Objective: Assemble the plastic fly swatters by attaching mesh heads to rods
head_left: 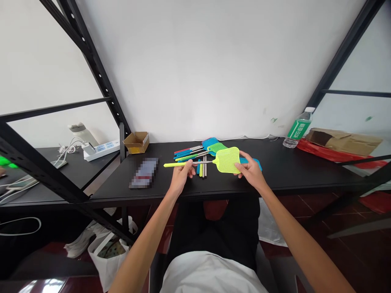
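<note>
A yellow-green fly swatter [228, 160] with a perforated head and a thin metal shaft is held level above the black desk. My left hand [182, 171] is closed round its shaft, close to the yellow handle. My right hand [249, 167] pinches the right edge of the swatter's head between thumb and fingers. Behind it lies a pile of fly swatters [210, 143] in blue, green and red, handles to the left. Several loose handles [202, 169] rest on the desk below the shaft. Part of a blue swatter head [255, 162] shows behind my right hand.
On the desk [171, 187] lie a phone-like slab [145, 173], blurred out, and a small open cardboard box [136, 142]. A water bottle [298, 128] stands at the right by a flattened carton [345, 140] on red plastic. Black metal posts [97, 77] frame both sides.
</note>
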